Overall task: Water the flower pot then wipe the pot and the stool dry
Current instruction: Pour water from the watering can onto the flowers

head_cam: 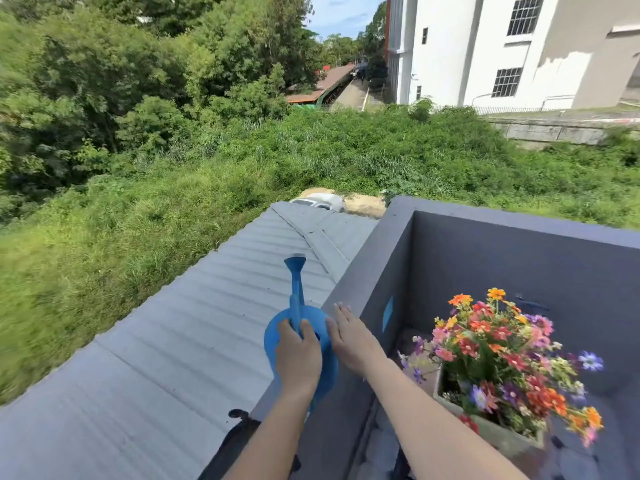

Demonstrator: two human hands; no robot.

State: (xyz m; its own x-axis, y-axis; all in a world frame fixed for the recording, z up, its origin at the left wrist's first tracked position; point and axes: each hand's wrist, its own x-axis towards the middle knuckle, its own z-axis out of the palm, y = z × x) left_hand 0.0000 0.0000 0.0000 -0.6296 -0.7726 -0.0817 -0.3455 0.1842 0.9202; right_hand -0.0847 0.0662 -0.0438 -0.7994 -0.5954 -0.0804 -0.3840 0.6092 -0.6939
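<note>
A blue plastic watering can (327,362) is at the grey balcony wall (367,292), its long spout pointing up and away. My left hand (298,355) grips the can's handle near the base of the spout. My right hand (349,336) rests flat against the can's right side, fingers straight and together. A square pale green flower pot (485,427) full of orange, red, pink and purple flowers (502,351) stands to the right, inside the balcony corner. The stool under the pot is not clearly visible.
Beyond the wall lies a corrugated grey metal roof (173,341), then a drop to thick grass and bushes. A white building (502,46) stands far right. A dark object (239,427) hangs by my left forearm.
</note>
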